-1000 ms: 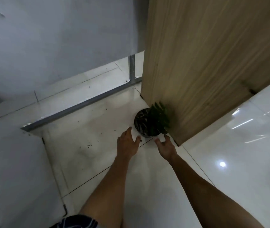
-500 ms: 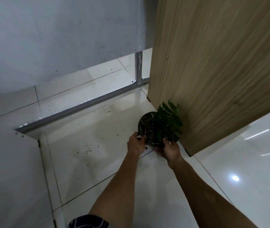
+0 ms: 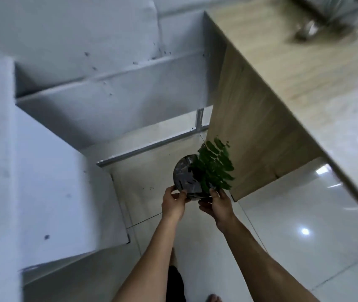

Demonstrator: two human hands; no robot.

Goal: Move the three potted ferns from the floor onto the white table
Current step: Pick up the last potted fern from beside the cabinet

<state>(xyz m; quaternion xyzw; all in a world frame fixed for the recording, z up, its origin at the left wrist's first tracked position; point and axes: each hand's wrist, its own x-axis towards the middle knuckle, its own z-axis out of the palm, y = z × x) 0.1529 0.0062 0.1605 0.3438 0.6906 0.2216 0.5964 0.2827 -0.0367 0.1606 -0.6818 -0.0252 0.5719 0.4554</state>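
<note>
Both hands hold one potted fern (image 3: 204,173) in the air above the tiled floor (image 3: 293,247), just beside the side panel of a wooden cabinet (image 3: 252,127). The pot looks tipped toward the camera, so its dark top with pale chips faces up at the viewer, and the green fronds lean toward the cabinet panel, close to it or perhaps brushing it; the pictures do not settle which. The two-handed hold from below and from the near side probably serves to keep the soil from spilling while the pot is carried.

The left hand (image 3: 173,203) wraps the near left rim, its fingers (image 3: 179,196) curled closed against the pot wall with the thumb on the top edge. The right hand (image 3: 216,202) cups the near right side, fingers partly closed under and around the pot.

A white worktop (image 3: 10,149) stands to the left with its edge near the pot; that is likely where the fern belongs. No other ferns show. The blurred object at the cabinet's far corner cannot be identified.
</note>
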